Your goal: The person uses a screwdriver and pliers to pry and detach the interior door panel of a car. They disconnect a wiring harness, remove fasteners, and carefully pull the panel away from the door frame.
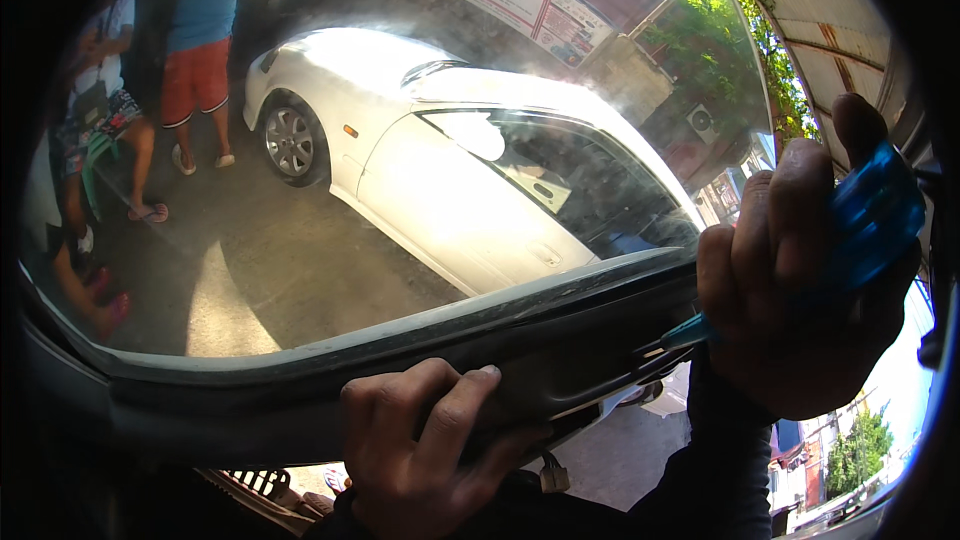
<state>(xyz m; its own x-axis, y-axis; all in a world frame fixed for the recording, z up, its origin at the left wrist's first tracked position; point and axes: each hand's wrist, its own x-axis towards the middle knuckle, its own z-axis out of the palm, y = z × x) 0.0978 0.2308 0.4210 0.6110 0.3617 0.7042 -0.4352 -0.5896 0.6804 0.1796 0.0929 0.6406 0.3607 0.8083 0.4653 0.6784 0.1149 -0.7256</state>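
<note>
My right hand (pixel 790 280) is closed round a screwdriver with a clear blue handle (pixel 880 210). Its shaft points left, and the tip meets or comes very near a black trim panel (pixel 480 345) below a car window. Lower in the middle, my left hand (pixel 425 440) grips that panel, with bent fingertips on its face and the thumb near its lower edge. A gap shows along the panel's lower right edge. Under it hangs a pale wire connector (pixel 553 473), just right of my left hand.
Beyond the window glass stands a white car (pixel 400 150). A person in red shorts (pixel 197 80) stands at the far left, and another person sits on a green chair (pixel 97 155). A sign board (pixel 535 5) hangs behind. Corrugated roofing (pixel 835 25) slopes over the right side.
</note>
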